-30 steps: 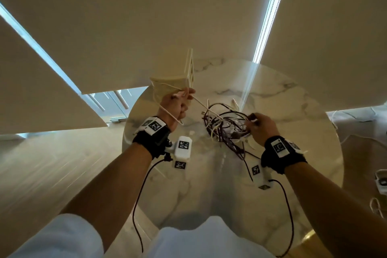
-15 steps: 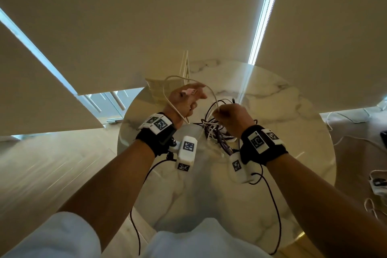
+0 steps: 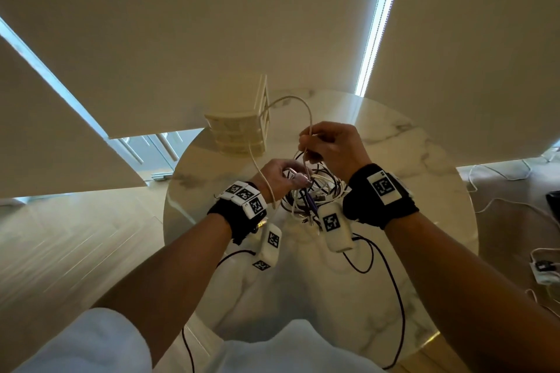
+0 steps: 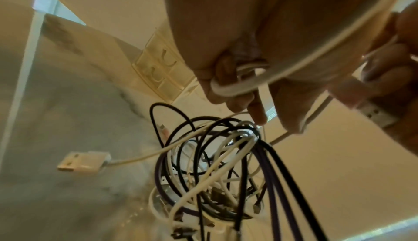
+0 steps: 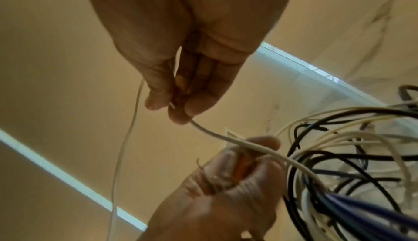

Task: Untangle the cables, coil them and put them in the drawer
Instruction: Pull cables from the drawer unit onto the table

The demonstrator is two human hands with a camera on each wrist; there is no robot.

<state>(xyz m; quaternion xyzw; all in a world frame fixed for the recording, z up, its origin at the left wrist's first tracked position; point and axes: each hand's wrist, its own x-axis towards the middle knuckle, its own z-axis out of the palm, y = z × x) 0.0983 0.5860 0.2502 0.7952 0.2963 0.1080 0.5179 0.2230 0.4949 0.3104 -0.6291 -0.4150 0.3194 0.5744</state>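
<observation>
A tangle of white, black and purple cables (image 3: 312, 195) lies on the round marble table (image 3: 409, 191), and it also fills the lower left wrist view (image 4: 214, 164). My left hand (image 3: 295, 177) hovers just above the tangle and grips small coils of a white cable (image 4: 237, 84). That white cable (image 3: 298, 100) arcs up and over to my right hand (image 3: 309, 145), which pinches it between thumb and fingers (image 5: 178, 109). A white USB plug (image 4: 83, 162) sticks out of the tangle. The cream drawer unit (image 3: 239, 133) stands at the table's far left, its drawers closed.
Beige blinds hang behind the table with bright gaps between them. Loose white cables and a small device (image 3: 545, 269) lie on the floor at the right. Black wrist-camera leads (image 3: 391, 281) trail over the near table.
My right hand has risen from the tangle, taking the white cable with it. My left hand has dropped lower and nearer, down over the tangle. The white loop now spans both hands.
</observation>
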